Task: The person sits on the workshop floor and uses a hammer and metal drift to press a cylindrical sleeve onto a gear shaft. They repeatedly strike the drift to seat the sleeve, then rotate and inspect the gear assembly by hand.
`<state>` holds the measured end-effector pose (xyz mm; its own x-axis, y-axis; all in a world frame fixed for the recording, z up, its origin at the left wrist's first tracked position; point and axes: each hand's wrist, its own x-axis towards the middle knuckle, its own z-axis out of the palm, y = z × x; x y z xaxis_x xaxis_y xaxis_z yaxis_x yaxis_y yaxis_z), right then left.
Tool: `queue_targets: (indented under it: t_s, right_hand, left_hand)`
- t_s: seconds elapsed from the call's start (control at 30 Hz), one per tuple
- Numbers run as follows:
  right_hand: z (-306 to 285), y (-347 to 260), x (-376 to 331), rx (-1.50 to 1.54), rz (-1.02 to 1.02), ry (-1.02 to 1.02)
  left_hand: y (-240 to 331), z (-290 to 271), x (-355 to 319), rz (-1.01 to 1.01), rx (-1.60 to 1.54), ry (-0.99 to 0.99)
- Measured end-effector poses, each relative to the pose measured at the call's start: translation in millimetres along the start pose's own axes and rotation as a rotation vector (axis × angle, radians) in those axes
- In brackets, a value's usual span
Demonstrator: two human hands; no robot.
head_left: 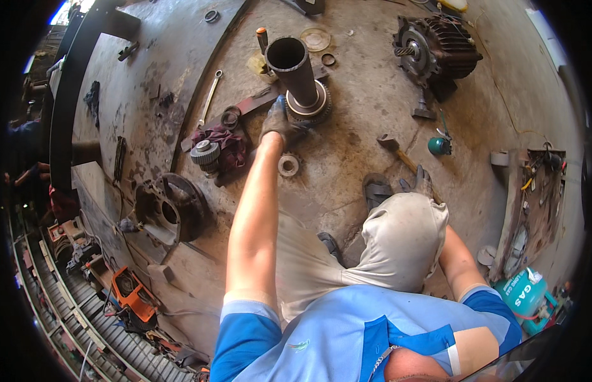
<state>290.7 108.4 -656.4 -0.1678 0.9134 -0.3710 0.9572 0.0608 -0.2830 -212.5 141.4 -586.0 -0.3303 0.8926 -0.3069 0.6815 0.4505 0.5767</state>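
A dark steel pipe [298, 79] stands upright on a toothed gear [315, 113] with a shiny ring at the pipe's foot. My gloved left hand [280, 122] is against the gear's near left side, fingers curled about its edge and partly hidden. Beside my right knee, my gloved right hand [422, 183] is on the wooden handle of a hammer [404, 158], whose head points away to the left; my knee hides part of that hand. Close to my left hand lie a small metal ring [288, 165] and a dark red rag [227, 148].
A geared shaft [205, 155] stands by the rag. Left are a wrench [211, 95] and a cast housing [168, 207]. An electric motor [439, 49] sits far right, with a green canister [440, 146] nearer. An orange-handled tool [262, 39] stands behind the pipe.
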Motion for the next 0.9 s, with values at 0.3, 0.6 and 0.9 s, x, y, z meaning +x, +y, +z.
queue_targets:
  t_s: [0.3,0.6,0.9]
  right_hand:
    - [-1,-1,5,0.001,0.06,-0.059]
    - [-22,-8,33,-0.041,0.145,-0.259]
    - [-45,-23,55,-0.015,-0.023,-0.4]
  left_hand:
    - [-12,6,-3,0.016,-0.005,0.033]
    - [-13,18,5,-0.182,-0.683,-0.08]
    - [-59,4,-14,-0.341,-0.317,-0.062]
